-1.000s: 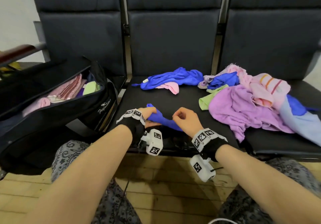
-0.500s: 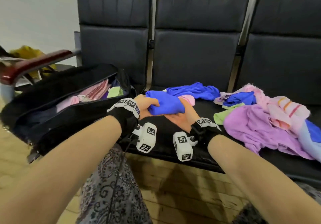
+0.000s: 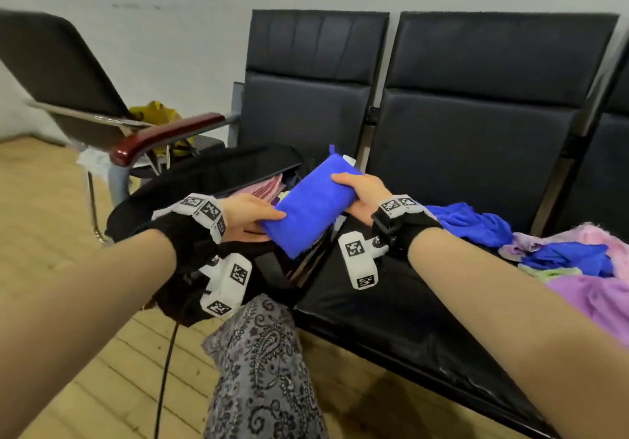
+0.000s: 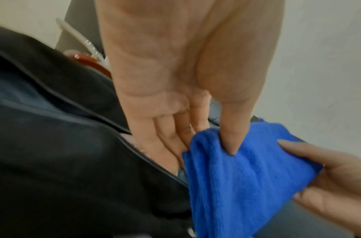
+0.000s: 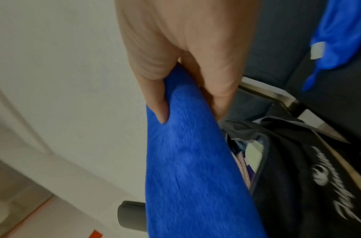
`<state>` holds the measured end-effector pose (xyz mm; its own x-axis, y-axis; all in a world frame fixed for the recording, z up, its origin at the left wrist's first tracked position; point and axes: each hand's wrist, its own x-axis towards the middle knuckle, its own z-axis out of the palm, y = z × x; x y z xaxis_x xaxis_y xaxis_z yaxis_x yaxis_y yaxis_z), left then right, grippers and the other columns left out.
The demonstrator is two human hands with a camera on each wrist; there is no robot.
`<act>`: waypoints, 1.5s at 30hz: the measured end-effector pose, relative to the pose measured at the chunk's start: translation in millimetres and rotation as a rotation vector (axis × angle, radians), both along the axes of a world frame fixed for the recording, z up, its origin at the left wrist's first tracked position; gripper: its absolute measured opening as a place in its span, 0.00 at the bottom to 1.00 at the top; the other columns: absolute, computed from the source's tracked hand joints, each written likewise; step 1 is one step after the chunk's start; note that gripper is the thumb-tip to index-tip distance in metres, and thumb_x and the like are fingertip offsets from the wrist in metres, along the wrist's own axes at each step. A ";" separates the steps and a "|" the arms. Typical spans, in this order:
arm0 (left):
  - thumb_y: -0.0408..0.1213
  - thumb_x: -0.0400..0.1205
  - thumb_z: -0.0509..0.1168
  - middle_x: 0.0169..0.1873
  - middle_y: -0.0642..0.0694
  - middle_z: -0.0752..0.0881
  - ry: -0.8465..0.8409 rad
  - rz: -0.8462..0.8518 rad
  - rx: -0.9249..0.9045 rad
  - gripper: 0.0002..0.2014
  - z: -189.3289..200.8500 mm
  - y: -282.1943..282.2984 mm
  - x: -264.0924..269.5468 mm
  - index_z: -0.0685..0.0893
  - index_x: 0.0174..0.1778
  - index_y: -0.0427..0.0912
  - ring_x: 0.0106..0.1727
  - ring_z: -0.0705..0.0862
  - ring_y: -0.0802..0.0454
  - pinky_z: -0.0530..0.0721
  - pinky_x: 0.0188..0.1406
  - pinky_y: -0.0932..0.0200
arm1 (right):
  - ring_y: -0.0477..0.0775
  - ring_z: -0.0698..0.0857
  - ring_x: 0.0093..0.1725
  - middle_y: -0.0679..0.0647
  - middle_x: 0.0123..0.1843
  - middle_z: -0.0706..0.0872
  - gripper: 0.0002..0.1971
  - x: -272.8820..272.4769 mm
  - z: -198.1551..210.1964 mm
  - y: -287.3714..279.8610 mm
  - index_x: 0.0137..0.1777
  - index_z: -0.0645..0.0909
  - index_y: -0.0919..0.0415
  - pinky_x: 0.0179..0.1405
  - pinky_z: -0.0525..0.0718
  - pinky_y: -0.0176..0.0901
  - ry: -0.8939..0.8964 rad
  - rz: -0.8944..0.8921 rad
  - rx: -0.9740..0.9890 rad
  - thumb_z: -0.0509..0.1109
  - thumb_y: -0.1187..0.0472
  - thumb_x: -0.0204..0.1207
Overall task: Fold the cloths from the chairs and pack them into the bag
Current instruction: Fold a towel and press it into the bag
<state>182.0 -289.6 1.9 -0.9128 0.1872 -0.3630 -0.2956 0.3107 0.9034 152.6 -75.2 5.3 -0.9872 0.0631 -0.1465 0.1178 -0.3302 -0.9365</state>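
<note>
A folded blue cloth (image 3: pixel 311 205) hangs in the air over the open mouth of the black bag (image 3: pixel 218 173), held at both ends. My left hand (image 3: pixel 250 217) pinches its near end, thumb on top and fingers beneath (image 4: pixel 231 141). My right hand (image 3: pixel 357 190) grips the far end, thumb pressed into the cloth (image 5: pixel 161 111). Inside the bag lie folded pink cloths (image 3: pixel 269 188) and a green one. Loose cloths (image 3: pixel 558 258) in blue, purple, pink and green are heaped on the seat to the right.
The bag sits on the leftmost black seat (image 3: pixel 384 306) of a row of chairs. A wooden armrest (image 3: pixel 163 139) juts out left of the bag. Another chair (image 3: pixel 64 74) with a yellow item stands further left. Wooden floor lies below.
Both hands lifted the folded blue cloth off the middle seat and carried it left, over the bag's opening. The head view swung left with them.
</note>
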 end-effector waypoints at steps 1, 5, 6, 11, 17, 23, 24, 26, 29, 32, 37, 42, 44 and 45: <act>0.33 0.80 0.68 0.41 0.44 0.83 0.013 -0.002 -0.056 0.03 1.0 -8.8 -8.8 0.82 0.41 0.40 0.42 0.82 0.52 0.86 0.43 0.60 | 0.67 0.86 0.58 0.70 0.58 0.85 0.13 -8.4 6.1 -6.1 0.57 0.80 0.73 0.61 0.83 0.62 0.015 0.043 0.064 0.72 0.74 0.72; 0.28 0.79 0.68 0.40 0.42 0.81 0.061 0.020 -0.255 0.04 7.5 -38.0 -48.1 0.81 0.40 0.38 0.41 0.80 0.50 0.82 0.47 0.58 | 0.63 0.87 0.48 0.64 0.43 0.86 0.05 -42.9 25.6 -26.4 0.41 0.80 0.71 0.52 0.86 0.56 0.098 0.155 0.370 0.73 0.75 0.70; 0.27 0.79 0.68 0.40 0.40 0.80 0.069 0.024 -0.285 0.06 8.5 -42.9 -58.1 0.80 0.38 0.38 0.40 0.80 0.49 0.83 0.48 0.55 | 0.61 0.87 0.46 0.63 0.42 0.86 0.04 -52.3 28.3 -30.3 0.42 0.80 0.72 0.52 0.86 0.56 0.127 0.175 0.443 0.73 0.76 0.70; 0.29 0.79 0.68 0.38 0.41 0.82 0.114 0.009 -0.497 0.02 8.3 -52.6 -106.6 0.81 0.43 0.38 0.47 0.84 0.43 0.86 0.50 0.50 | 0.59 0.77 0.41 0.61 0.36 0.74 0.12 -108.5 32.0 -53.2 0.32 0.72 0.65 0.38 0.79 0.51 0.173 0.208 0.717 0.67 0.79 0.69; 0.31 0.78 0.70 0.24 0.46 0.79 0.108 -0.071 -0.663 0.13 -26.3 -45.7 -165.2 0.75 0.30 0.38 0.22 0.78 0.56 0.76 0.15 0.70 | 0.60 0.83 0.40 0.59 0.38 0.80 0.07 -181.2 9.3 -64.9 0.45 0.82 0.68 0.44 0.88 0.56 0.163 0.175 0.955 0.71 0.74 0.67; 0.28 0.78 0.69 0.24 0.44 0.71 0.092 -0.197 -0.684 0.18 -70.0 -43.7 -223.2 0.68 0.26 0.41 0.26 0.72 0.52 0.79 0.26 0.59 | 0.54 0.81 0.40 0.49 0.33 0.80 0.12 -240.4 -28.9 -72.2 0.31 0.74 0.55 0.34 0.80 0.38 0.188 0.126 1.207 0.69 0.72 0.69; 0.28 0.78 0.69 0.25 0.45 0.71 0.109 -0.218 -0.694 0.18 -74.9 -42.8 -227.0 0.69 0.27 0.42 0.26 0.71 0.53 0.77 0.26 0.62 | 0.54 0.82 0.42 0.51 0.36 0.84 0.09 -248.0 -34.2 -74.3 0.33 0.79 0.57 0.38 0.81 0.39 0.172 0.144 1.236 0.69 0.71 0.70; 0.28 0.78 0.69 0.27 0.48 0.73 0.148 -0.258 -0.706 0.13 -84.4 -39.2 -229.6 0.74 0.31 0.45 0.26 0.72 0.56 0.74 0.22 0.68 | 0.55 0.84 0.47 0.57 0.46 0.89 0.07 -256.3 -40.5 -78.4 0.43 0.87 0.64 0.48 0.82 0.40 0.155 0.179 1.255 0.68 0.69 0.73; 0.32 0.77 0.70 0.32 0.51 0.77 0.207 -0.296 -0.747 0.06 -95.2 -32.9 -230.8 0.80 0.41 0.46 0.30 0.75 0.58 0.75 0.25 0.70 | 0.55 0.85 0.50 0.59 0.51 0.90 0.10 -264.7 -46.5 -84.1 0.51 0.89 0.65 0.51 0.82 0.40 0.160 0.221 1.279 0.67 0.69 0.74; 0.33 0.78 0.70 0.36 0.50 0.80 0.205 -0.295 -0.784 0.05 -102.1 -32.0 -234.2 0.83 0.46 0.47 0.30 0.76 0.59 0.73 0.17 0.76 | 0.56 0.86 0.53 0.59 0.53 0.89 0.11 -269.3 -51.2 -89.5 0.53 0.89 0.65 0.57 0.84 0.44 0.140 0.239 1.315 0.67 0.68 0.75; 0.33 0.78 0.69 0.44 0.48 0.79 0.244 -0.325 -0.885 0.11 -100.4 -29.3 -237.9 0.86 0.56 0.44 0.33 0.76 0.57 0.68 0.18 0.78 | 0.63 0.86 0.57 0.64 0.57 0.88 0.14 -271.3 -60.7 -84.7 0.58 0.86 0.69 0.63 0.83 0.53 0.090 0.302 1.392 0.66 0.68 0.75; 0.32 0.78 0.69 0.56 0.45 0.85 0.262 -0.347 -1.007 0.13 -100.3 -24.0 -242.6 0.87 0.57 0.49 0.52 0.83 0.49 0.73 0.36 0.72 | 0.61 0.87 0.56 0.63 0.55 0.89 0.13 -270.2 -70.7 -81.7 0.54 0.88 0.68 0.61 0.85 0.50 0.112 0.254 1.318 0.67 0.69 0.73; 0.32 0.79 0.68 0.62 0.43 0.82 0.231 -0.345 -1.028 0.14 -100.5 -19.9 -245.4 0.86 0.60 0.49 0.61 0.82 0.45 0.72 0.46 0.68 | 0.59 0.87 0.52 0.60 0.49 0.90 0.10 -268.4 -70.8 -85.2 0.49 0.89 0.66 0.55 0.84 0.44 0.131 0.199 1.242 0.67 0.67 0.74; 0.32 0.79 0.68 0.64 0.41 0.81 0.220 -0.340 -1.032 0.14 -101.1 -18.3 -247.0 0.86 0.60 0.48 0.63 0.81 0.43 0.71 0.47 0.67 | 0.59 0.86 0.49 0.60 0.45 0.89 0.09 -268.0 -71.4 -86.8 0.47 0.89 0.67 0.51 0.83 0.42 0.105 0.220 1.228 0.68 0.66 0.73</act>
